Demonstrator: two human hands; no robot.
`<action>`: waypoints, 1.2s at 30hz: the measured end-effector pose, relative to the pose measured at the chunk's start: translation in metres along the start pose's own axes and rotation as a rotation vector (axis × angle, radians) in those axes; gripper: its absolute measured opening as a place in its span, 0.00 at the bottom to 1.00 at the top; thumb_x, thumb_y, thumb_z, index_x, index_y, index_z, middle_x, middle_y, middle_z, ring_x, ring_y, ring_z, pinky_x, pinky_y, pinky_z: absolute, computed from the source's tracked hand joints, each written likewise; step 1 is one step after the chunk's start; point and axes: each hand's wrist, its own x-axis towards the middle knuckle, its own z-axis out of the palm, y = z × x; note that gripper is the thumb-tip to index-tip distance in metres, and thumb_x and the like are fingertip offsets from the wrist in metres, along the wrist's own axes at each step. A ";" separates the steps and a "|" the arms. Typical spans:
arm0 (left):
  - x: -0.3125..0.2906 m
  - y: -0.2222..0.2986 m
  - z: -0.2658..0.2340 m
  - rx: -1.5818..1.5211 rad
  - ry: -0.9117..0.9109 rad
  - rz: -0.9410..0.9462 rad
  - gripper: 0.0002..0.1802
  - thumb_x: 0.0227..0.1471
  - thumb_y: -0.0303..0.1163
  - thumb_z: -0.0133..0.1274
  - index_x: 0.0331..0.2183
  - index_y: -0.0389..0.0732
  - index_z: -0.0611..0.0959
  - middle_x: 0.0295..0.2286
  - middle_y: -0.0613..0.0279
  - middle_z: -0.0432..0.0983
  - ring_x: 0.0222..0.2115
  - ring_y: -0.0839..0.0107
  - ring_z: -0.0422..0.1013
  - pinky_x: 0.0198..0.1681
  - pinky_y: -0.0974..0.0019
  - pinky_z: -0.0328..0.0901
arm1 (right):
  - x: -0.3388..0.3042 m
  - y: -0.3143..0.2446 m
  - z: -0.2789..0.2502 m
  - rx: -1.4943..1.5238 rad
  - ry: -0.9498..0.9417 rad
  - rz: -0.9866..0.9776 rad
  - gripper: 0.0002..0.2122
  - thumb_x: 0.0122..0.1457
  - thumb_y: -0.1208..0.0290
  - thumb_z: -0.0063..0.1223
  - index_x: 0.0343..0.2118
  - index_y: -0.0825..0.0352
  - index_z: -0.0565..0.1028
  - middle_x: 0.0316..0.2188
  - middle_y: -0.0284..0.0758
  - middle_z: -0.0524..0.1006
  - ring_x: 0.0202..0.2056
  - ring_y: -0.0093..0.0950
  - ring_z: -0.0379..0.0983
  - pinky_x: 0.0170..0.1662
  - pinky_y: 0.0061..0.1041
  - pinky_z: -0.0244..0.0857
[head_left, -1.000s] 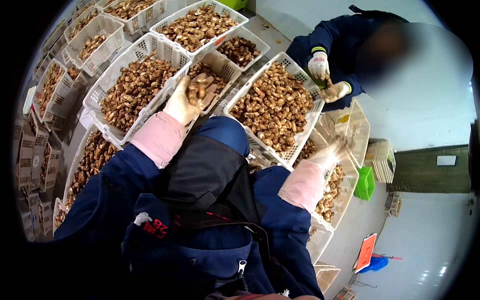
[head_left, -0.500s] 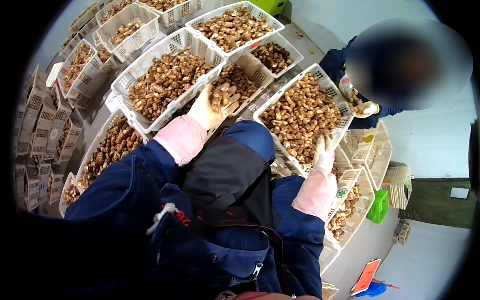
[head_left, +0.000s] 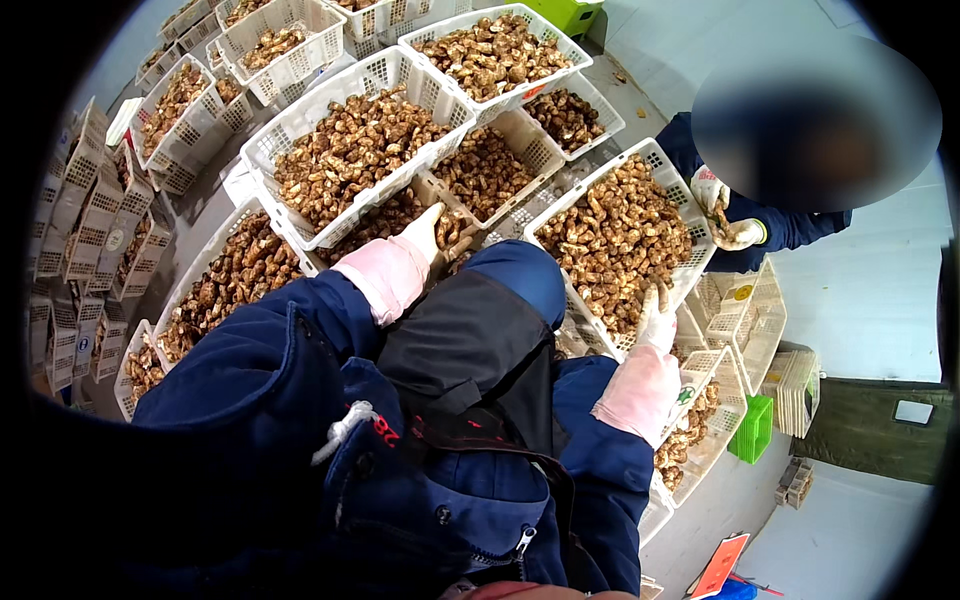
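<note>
My left hand (head_left: 424, 236), in a pale glove with a pink cuff, is low over a crate of mushrooms beside my knee. Its brown-stained fingers are stretched out and partly lost against the brown mushrooms. My right hand (head_left: 655, 322), gloved the same way, rests at the near right edge of a white crate (head_left: 540, 232) heaped with brown mushrooms (head_left: 615, 235). Its fingers are apart, with the tips at the heap. Past my left hand stands another white perforated crate (head_left: 262, 150) of mushrooms (head_left: 350, 150).
Across the right crate, a person's gloved hands (head_left: 738, 234) hold something brown. More mushroom crates (head_left: 490, 55) stand behind, with stacked crates (head_left: 100, 240) at far left. A green basket (head_left: 752, 430) and pale stacked crates (head_left: 790, 390) are at right. An orange-red board (head_left: 720, 565) lies lower right.
My left hand has turned over and dropped toward the crate; before, its palm faced up with brown pieces on it. My right hand stays at the right crate's edge. The whole view has shifted slightly.
</note>
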 end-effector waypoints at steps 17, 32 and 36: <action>-0.039 0.022 0.053 -0.002 -0.184 0.132 0.25 0.63 0.47 0.37 0.49 0.36 0.72 0.46 0.49 0.72 0.48 0.52 0.69 0.49 0.51 0.67 | -0.019 -0.022 -0.050 0.752 0.378 0.109 0.20 0.64 0.63 0.42 0.58 0.64 0.64 0.55 0.45 0.67 0.44 0.37 0.74 0.54 0.29 0.64; -0.038 0.040 0.133 0.135 -0.503 0.228 0.24 0.62 0.48 0.40 0.48 0.39 0.75 0.43 0.54 0.76 0.44 0.59 0.72 0.45 0.59 0.68 | 0.002 -0.001 -0.008 0.547 0.090 0.073 0.17 0.65 0.68 0.45 0.56 0.61 0.69 0.49 0.34 0.74 0.44 0.25 0.73 0.48 0.23 0.66; -0.039 0.013 0.117 0.117 -0.406 0.155 0.24 0.62 0.49 0.39 0.48 0.41 0.75 0.44 0.55 0.75 0.45 0.59 0.72 0.46 0.60 0.68 | 0.004 0.007 -0.012 0.383 0.097 0.007 0.17 0.64 0.70 0.45 0.56 0.61 0.69 0.47 0.35 0.76 0.44 0.22 0.73 0.48 0.20 0.65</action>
